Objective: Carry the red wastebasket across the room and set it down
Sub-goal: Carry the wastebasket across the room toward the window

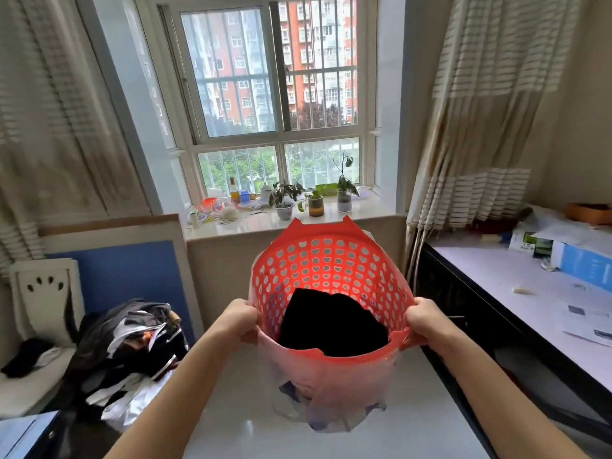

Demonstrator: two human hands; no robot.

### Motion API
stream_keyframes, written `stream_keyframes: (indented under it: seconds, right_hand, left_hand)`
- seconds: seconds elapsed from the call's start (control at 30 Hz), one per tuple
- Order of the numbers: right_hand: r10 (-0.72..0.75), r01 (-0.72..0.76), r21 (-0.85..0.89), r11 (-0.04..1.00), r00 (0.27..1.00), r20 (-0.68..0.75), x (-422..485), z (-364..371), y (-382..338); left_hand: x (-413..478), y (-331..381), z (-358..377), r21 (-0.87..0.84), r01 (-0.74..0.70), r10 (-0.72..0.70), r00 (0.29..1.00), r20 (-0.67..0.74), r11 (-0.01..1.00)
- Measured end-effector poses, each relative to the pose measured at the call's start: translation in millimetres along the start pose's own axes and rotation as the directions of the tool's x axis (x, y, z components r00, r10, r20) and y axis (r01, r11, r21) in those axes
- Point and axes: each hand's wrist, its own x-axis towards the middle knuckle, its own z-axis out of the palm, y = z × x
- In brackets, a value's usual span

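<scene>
The red wastebasket is a perforated plastic basket with heart-shaped holes, held up in the air in front of me, tilted so its mouth faces me. A black bag lies inside it. A thin translucent plastic bag hangs around its outside and below it. My left hand grips the left rim. My right hand grips the right rim. The basket hovers above the pale floor, not touching anything.
A windowsill with potted plants and small items lies straight ahead under a barred window. A desk with papers and a box runs along the right. A pile of clothes and a white chair stand at left. Curtains hang on both sides.
</scene>
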Motion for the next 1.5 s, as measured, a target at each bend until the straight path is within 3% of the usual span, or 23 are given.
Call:
stream_keyframes:
  seconds: [0.37, 0.6, 0.9, 1.5]
  right_hand:
    - [0.018, -0.021, -0.035, 0.999, 0.997, -0.073, 161.7, 15.1, -60.9]
    - [-0.001, -0.009, -0.074, 0.997, 0.992, -0.124, 248.0, 22.7, -91.3]
    - [0.023, -0.024, -0.017, 1.0, 0.995, -0.096, 335.1, 24.3, -113.6]
    - [-0.021, 0.021, -0.082, 0.996, 1.0, 0.006, 600.1, 21.4, -220.8]
  left_hand:
    - [175.1, 60.9, 14.4, -0.073, -0.003, 0.011, 0.995, 0.102, 0.997]
    - [274.9, 103.3, 19.7, 0.049, -0.065, 0.061, 0.994, 0.086, 0.997]
    - [358.9, 131.2, 36.3, 0.017, -0.034, 0.032, 0.994, 0.1, 0.999]
    - [573.7, 232.9, 74.2, -0.055, 0.003, -0.005, 0.999, -0.049, 0.998]
